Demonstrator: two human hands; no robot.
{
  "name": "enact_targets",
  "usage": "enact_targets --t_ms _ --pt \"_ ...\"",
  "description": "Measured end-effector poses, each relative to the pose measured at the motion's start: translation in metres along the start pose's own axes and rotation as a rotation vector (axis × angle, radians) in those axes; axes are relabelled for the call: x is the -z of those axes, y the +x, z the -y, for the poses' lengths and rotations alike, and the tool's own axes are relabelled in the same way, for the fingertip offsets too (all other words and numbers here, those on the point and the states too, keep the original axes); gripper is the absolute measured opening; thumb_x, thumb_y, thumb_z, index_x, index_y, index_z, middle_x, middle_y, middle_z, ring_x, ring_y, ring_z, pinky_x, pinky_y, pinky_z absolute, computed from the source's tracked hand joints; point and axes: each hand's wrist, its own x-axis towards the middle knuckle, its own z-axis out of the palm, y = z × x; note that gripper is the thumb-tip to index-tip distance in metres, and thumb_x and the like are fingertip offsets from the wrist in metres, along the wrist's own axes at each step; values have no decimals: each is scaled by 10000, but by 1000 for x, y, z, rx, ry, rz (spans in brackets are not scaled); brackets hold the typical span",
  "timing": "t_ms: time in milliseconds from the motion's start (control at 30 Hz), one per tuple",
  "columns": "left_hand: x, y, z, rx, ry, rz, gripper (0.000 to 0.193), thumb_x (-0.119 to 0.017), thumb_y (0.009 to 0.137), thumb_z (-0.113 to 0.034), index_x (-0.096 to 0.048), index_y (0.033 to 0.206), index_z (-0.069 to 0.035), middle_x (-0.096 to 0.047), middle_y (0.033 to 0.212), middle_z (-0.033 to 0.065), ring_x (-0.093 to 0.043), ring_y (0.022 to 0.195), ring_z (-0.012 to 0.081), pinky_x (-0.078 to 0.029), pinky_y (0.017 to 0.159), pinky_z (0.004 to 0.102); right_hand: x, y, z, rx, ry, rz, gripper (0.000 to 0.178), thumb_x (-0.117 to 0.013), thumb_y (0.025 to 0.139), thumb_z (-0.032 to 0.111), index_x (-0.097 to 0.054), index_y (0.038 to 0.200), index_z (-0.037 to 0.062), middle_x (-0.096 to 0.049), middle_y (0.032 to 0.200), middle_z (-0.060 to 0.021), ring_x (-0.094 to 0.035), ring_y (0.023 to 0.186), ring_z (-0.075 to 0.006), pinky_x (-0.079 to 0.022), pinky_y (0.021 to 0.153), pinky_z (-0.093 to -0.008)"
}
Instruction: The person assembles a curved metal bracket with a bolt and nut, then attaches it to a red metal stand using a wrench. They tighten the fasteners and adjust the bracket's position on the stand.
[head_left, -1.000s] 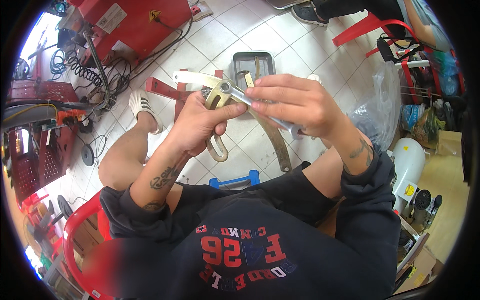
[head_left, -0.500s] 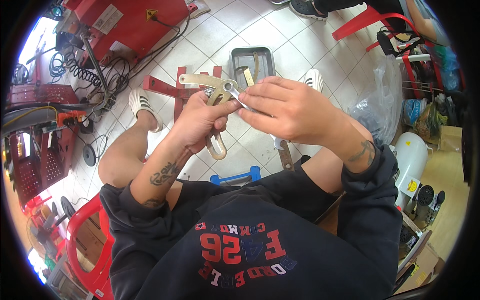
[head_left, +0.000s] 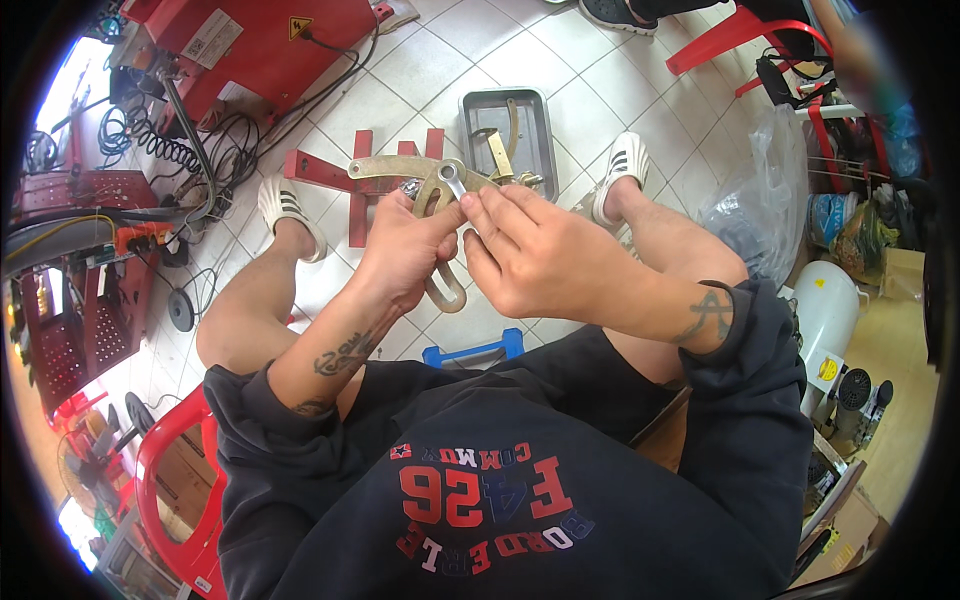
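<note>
My left hand (head_left: 400,250) is closed around a dull brass-coloured metal bracket (head_left: 395,167), in front of me at lap height. One flat arm of the bracket points left, and a slotted curved piece (head_left: 446,296) hangs below my fingers. In my right hand (head_left: 545,250) is a silver combination wrench (head_left: 457,184), pinched between thumb and fingers. Its ring end lies over the joint where the bracket pieces meet, and its other end is hidden by the hand. The thumb of my left hand lies close to the wrench.
Beyond my hands a grey metal tray (head_left: 546,125) on the tiled floor holds several metal parts. A red metal stand (head_left: 358,215) is left of it, and a blue-framed item (head_left: 470,354) lies below my hands. A red machine (head_left: 255,50) with cables stands far left; a white tank (head_left: 825,310) is right.
My right hand has shifted left and slightly down, turning with the wrench. The wrench's open end, seen below the hand before, is hidden now. The bracket has tilted and moved slightly left.
</note>
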Motion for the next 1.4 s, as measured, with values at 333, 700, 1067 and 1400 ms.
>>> enact_targets --t_ms 333,700,1067,1400 --pt "-1 -2 -6 -58 -13 20 55 -664 951 -51 -640 902 -43 -560 699 -45 -450 542 32 -355 474 219 3 4 10 -152 137 -106 197 -681 759 105 -699 907 -24 -721 1069 -227 -704 999 -322 -580 869 -403" --pt "4 8 -27 -87 -55 -66 61 -694 957 -75 -650 963 -34 -561 687 -30 -464 534 51 -354 468 245 35 25 -32 -190 467 -355 241 -734 851 149 -707 1065 40 -717 956 -42 -678 889 -200 -581 698 -282" --pt "7 -6 -53 -66 222 45 146 -757 904 -97 -682 977 5 -566 660 -22 -498 527 57 -366 480 241 37 10 -71 -1149 1336 -636 288 -619 1028 171 -679 1175 -69 -728 838 -105 -675 733 -112 -541 694 -242" --pt "3 -15 -52 -8 160 143 138 -740 893 -58 -669 988 13 -611 707 -10 -515 489 43 -365 454 200 15 -5 -90 -894 1748 -348 455 -522 1074 333 -612 1331 -32 -639 636 -31 -559 551 -54 -374 483 -204"
